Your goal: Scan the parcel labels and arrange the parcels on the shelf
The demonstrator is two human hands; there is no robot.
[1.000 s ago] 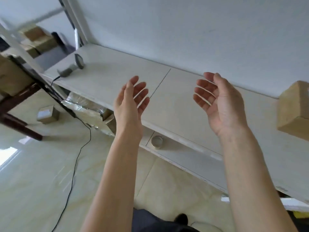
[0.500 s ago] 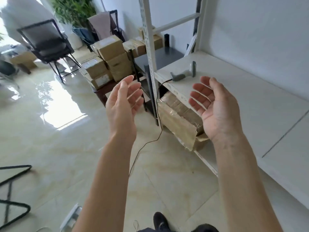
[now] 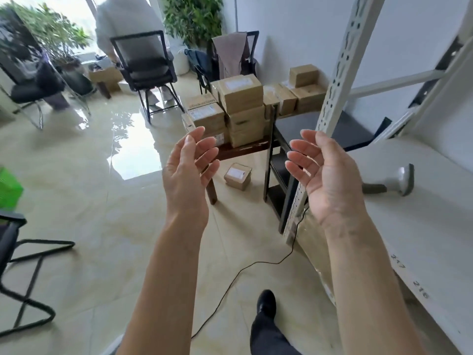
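Head view, looking fwd and down. My left hand (image 3: pixel 188 172) and right hand (image 3: pixel 326 175) are raised at mid-frame, palms turned toward each other, fingers spread and slightly curled; both are apart and empty, touching nothing.

Parcels (image 3: pixel 240 108): brown cardboard boxes w/ white labels, stacked several high on a low dark wooden surface (image 3: pixel 243 149) beyond my hands, more boxes running back along the wall to the right. One small parcel (image 3: pixel 238 176) lies alone on the floor just in front of that surface, label side up, between my two hands as seen from here.

Shelf (image 3: pixel 419 226): white board at right, w/ a perforated white upright (image 3: pixel 337 73) rising at its near corner. Handwritten nos. are on the front edge of the board; approx. "217" and "216", not fully legible. A grey handheld scanner (image 3: pixel 394 179) lies on its side on the shelf, just right of my right hand, not touched. A thin black cable (image 3: pixel 245 267) runs from the shelf corner across the tiled floor (image 3: pixel 89 201) toward the bottom of the frame. A wrapped package under the shelf board is mostly hidden by my right forearm.

My dark shoe (image 3: pixel 266 303) and trouser leg are at bottom centre. Background: black mesh chair (image 3: pixel 146 67), potted plants, a second person in light clothing behind the chair, and a green object at the far left edge, blurred.
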